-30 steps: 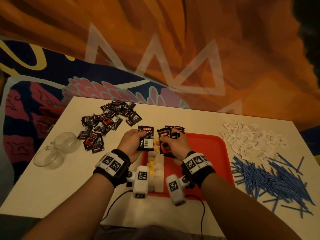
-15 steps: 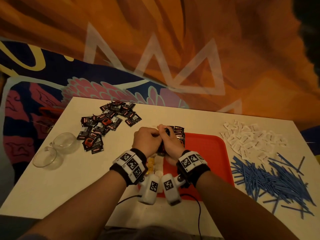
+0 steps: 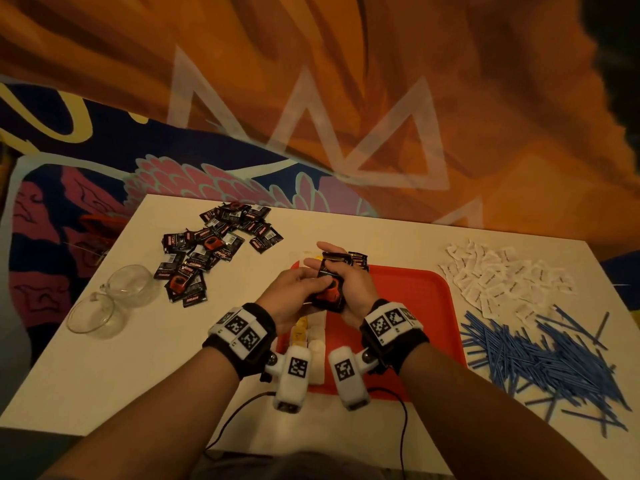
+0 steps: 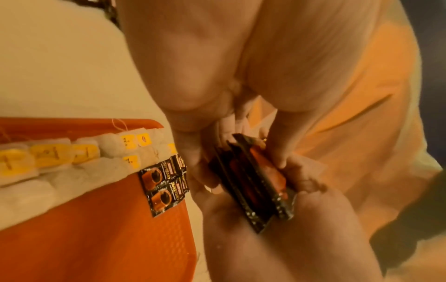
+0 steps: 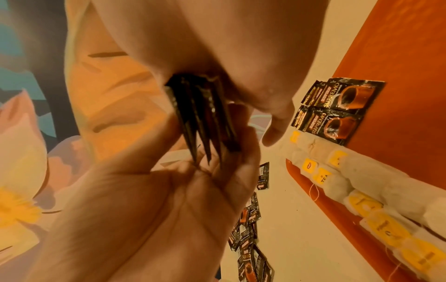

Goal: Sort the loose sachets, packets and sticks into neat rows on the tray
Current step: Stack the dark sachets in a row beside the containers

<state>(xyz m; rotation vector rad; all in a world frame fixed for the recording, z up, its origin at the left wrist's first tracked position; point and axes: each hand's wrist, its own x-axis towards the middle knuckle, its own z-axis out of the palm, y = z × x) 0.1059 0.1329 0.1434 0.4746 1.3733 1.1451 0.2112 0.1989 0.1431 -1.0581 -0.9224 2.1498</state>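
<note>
Since a second ago both hands are brought together above the red tray's (image 3: 415, 296) far left corner: a stack of black sachets (image 3: 330, 289) is cradled in the right hand (image 3: 353, 289), fingers curled around it, and pinched by the left hand (image 3: 294, 292).

Table (image 3: 104, 375): white top, rectangular, set against the patterned backdrop.

Glass cups (image 3: 114, 299): two, clear, handled, touching one another near the table's left edge; the nearer one sits closest to that edge.

Cables (image 3: 403, 431): black, thin, trailing over the table's near edge.

Backdrop (image 3: 346, 81): orange and dark blue painted surface with pink feather shapes, a yellow curve and pale triangle outlines.
</note>
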